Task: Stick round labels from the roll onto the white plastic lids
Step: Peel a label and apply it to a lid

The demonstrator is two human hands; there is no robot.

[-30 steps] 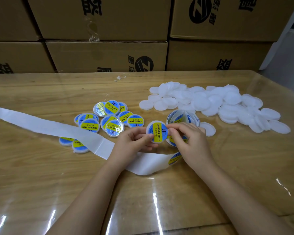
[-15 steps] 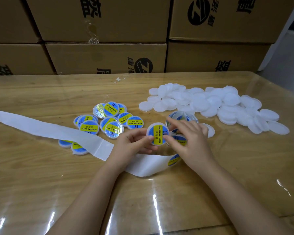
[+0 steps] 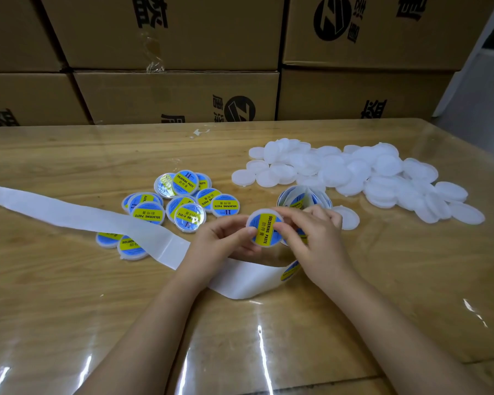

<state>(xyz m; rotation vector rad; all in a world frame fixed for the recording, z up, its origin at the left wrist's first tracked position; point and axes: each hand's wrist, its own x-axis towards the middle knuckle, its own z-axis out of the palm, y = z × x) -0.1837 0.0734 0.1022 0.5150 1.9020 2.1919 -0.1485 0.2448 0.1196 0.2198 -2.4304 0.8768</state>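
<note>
L hand (image 3: pixel 220 243) & R hand (image 3: pixel 314 238) both pinch one labelled lid (image 3: pixel 264 229) just above the table (image 3: pixel 411 266); R fingertips prob. press on the label. Label roll (image 3: pixel 303 198) sits behind, partly hidden by R hand. Bare backing strip (image 3: pixel 69 212) trails left across the labelled lids (image 3: pixel 183 201). Blank lids (image 3: pixel 354 172) are heaped right, cardboard boxes (image 3: pixel 183 95) behind.

Stacked cardboard boxes (image 3: pixel 177 92) stand along the far edge of the worktop (image 3: pixel 382 280). On it, back right, lies a heap of unlabelled lids (image 3: pixel 354 172). Left of centre is a cluster of labelled lids (image 3: pixel 183 201). Between the two groups the label roll (image 3: pixel 300 196) stands on edge, just behind the right hand (image 3: pixel 317 238). Its backing strip (image 3: pixel 69 212) loops under the wrists and runs off left, lying over two of the labelled lids. The left hand (image 3: pixel 220 243) and right hand meet at the centre, both gripping a single lid (image 3: pixel 264 228) above the strip. A spare lid (image 3: pixel 348 218) lies just right of the right hand.
</note>
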